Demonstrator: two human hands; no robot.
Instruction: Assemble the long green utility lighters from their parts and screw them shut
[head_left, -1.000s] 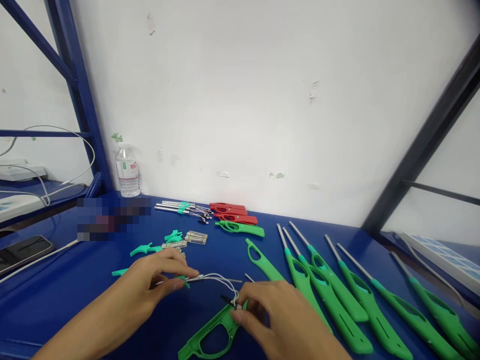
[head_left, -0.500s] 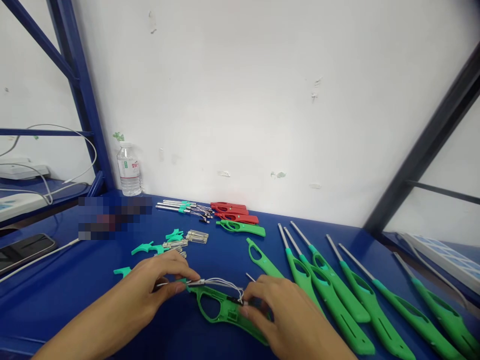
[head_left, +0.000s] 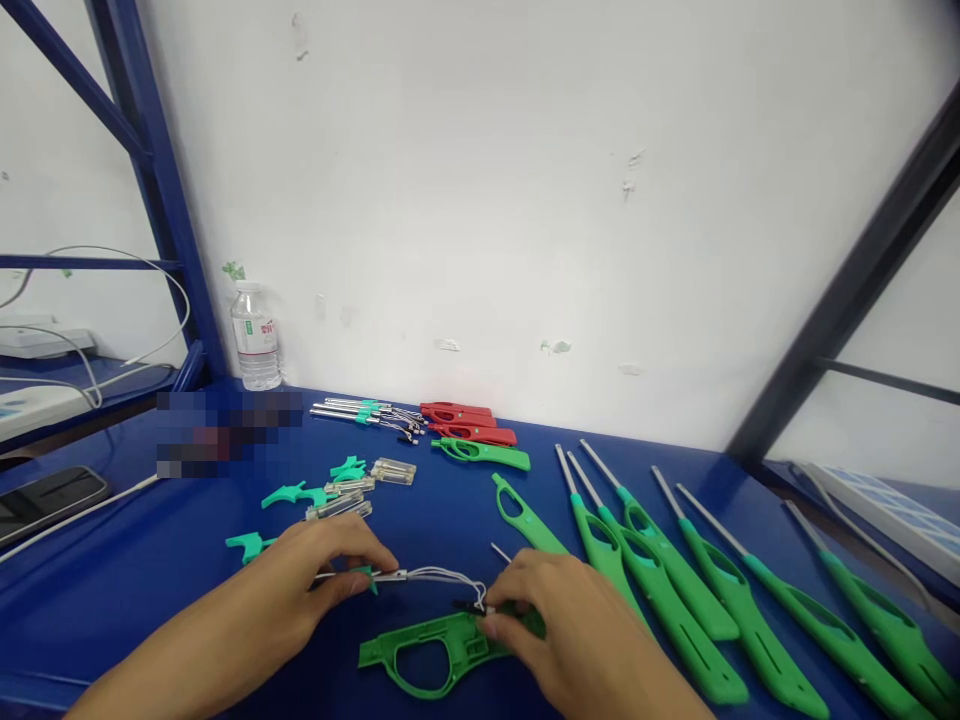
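Between finger and thumb, my left hand (head_left: 341, 565) pinches a lighter's metal nozzle tube (head_left: 390, 576) with a teal collar. Thin white wires (head_left: 446, 573) arch from that tube to a small black-and-white igniter (head_left: 474, 607), gripped by my right hand (head_left: 536, 610). A thin metal rod (head_left: 501, 552) pokes out past the right fingers; its other end is hidden. Below the wires lies an open green lighter handle half (head_left: 420, 650), its inside facing up, its right end partly covered by my right hand. The nozzle tube is apart from the handle half.
Assembled green lighters (head_left: 660, 590) fan across the right side. Teal triggers (head_left: 289, 494) and clear fuel tanks (head_left: 394, 471) lie left of centre. Behind are nozzle tubes with wires (head_left: 352, 408), red handle halves (head_left: 472, 433), a green half (head_left: 487, 455) and a water bottle (head_left: 256, 340). A phone (head_left: 52, 502) lies left.
The green handle half has swung, its narrow end now lower and further left, away from the nozzle tube. My left hand has dropped slightly; the right has barely moved.
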